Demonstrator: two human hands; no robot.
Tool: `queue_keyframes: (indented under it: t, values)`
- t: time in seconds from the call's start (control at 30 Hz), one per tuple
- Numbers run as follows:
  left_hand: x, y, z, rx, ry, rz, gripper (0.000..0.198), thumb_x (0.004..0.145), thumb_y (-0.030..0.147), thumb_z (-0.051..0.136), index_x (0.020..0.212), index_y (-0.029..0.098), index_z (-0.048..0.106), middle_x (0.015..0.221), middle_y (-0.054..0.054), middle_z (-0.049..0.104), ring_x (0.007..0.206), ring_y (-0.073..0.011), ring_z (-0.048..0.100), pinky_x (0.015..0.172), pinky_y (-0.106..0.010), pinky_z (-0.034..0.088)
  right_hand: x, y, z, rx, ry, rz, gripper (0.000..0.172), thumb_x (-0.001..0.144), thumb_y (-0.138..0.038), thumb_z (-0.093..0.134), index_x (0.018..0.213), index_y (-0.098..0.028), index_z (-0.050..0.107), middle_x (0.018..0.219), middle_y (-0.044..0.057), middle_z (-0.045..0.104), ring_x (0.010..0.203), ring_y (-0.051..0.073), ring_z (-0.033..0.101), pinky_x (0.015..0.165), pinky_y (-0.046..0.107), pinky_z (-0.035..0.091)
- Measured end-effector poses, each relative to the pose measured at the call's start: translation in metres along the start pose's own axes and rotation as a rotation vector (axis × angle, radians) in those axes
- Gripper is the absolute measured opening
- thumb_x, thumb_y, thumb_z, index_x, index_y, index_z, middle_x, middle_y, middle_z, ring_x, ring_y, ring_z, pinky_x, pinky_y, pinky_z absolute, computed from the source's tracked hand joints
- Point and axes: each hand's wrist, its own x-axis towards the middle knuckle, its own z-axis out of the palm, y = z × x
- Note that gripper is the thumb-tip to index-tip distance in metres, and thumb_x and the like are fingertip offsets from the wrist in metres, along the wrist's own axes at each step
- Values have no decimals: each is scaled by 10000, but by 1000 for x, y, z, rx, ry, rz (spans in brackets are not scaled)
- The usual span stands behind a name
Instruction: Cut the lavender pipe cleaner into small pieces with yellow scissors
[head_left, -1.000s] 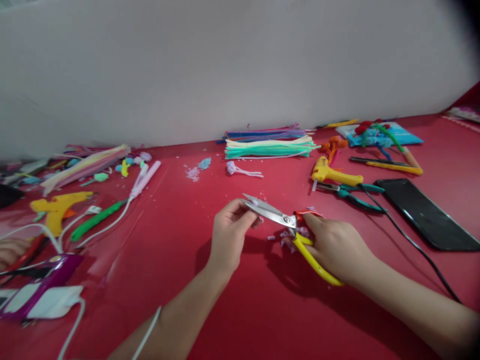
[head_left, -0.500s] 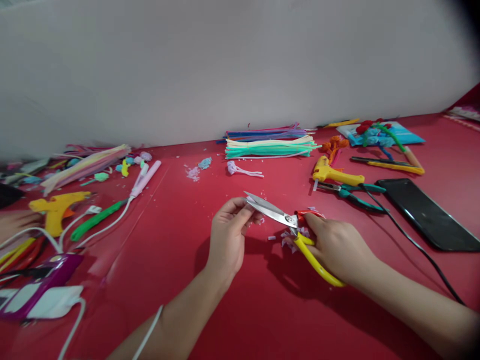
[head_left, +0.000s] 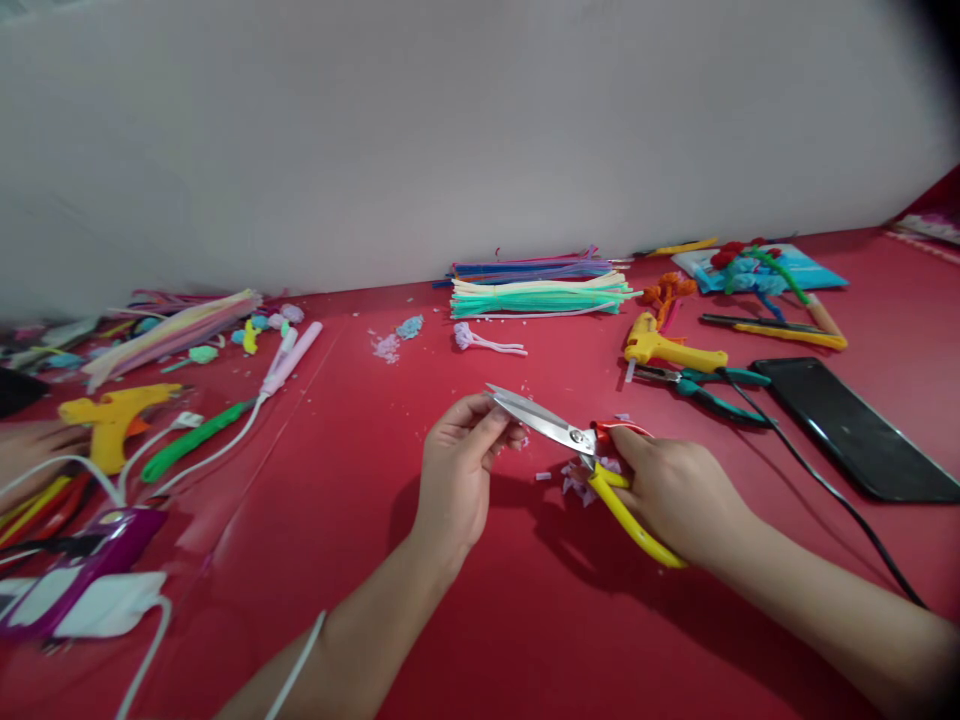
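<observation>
My right hand (head_left: 679, 490) grips a pair of scissors (head_left: 551, 424) with one red handle and one yellow handle. The blades point left and lie almost together, their tip over the fingertips of my left hand (head_left: 459, 470). Thumb and forefinger of that hand are pinched at the blade; the small lilac piece between them is nearly hidden now. Beneath the scissors lies a heap of lilac clippings (head_left: 577, 485). Farther back rests a lilac pipe-cleaner piece with a bunched head and thin stems (head_left: 487, 341).
Pipe-cleaner bundles (head_left: 540, 296) lie along the wall. To the right are a yellow glue gun (head_left: 671, 350), pliers (head_left: 709, 392) and a black phone (head_left: 855, 430). At left, another person's hand (head_left: 34, 460) is near a second glue gun (head_left: 112, 420), a purple power strip (head_left: 97, 570) and cables.
The scissor blades have closed slightly, covering the lilac piece at my left fingertips. Both hands stay almost in place.
</observation>
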Motion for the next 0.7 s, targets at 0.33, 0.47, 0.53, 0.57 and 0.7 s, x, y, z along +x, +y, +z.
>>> queue_keyframes:
  t: [0.33,0.47,0.53,0.57,0.7]
  values:
    - [0,0,1,1,15,1,61,699,160,571,754,160,597,676,8,592,577,-67,540,585,-196,427,-1,1,1,-12,20,19,363,732,-547,369,673,-195,437,455,-13,490,395,115,443,436,236,125]
    - [0,0,1,1,6,-2,61,710,165,557,762,150,584,691,-5,590,583,-71,538,593,-200,426,1,2,-2,-27,-11,44,359,737,-543,353,656,-201,430,445,-9,492,384,117,436,431,236,117]
    - [0,0,0,1,13,-8,56,715,171,550,760,144,570,700,-14,591,589,-73,532,593,-200,420,3,2,-4,-35,-31,88,356,739,-541,344,661,-205,432,467,-3,514,390,121,446,426,236,119]
    - [1,0,-1,0,20,-11,55,717,174,547,760,144,563,695,-15,588,589,-73,528,586,-197,414,4,2,-5,-37,-42,113,355,738,-542,342,675,-206,438,487,2,529,399,124,456,424,237,122]
    - [2,-2,-3,38,15,-43,62,719,185,542,770,151,550,684,-9,577,584,-76,517,556,-189,392,8,3,-8,-19,-87,179,359,730,-544,356,757,-202,461,532,16,556,444,145,494,419,240,147]
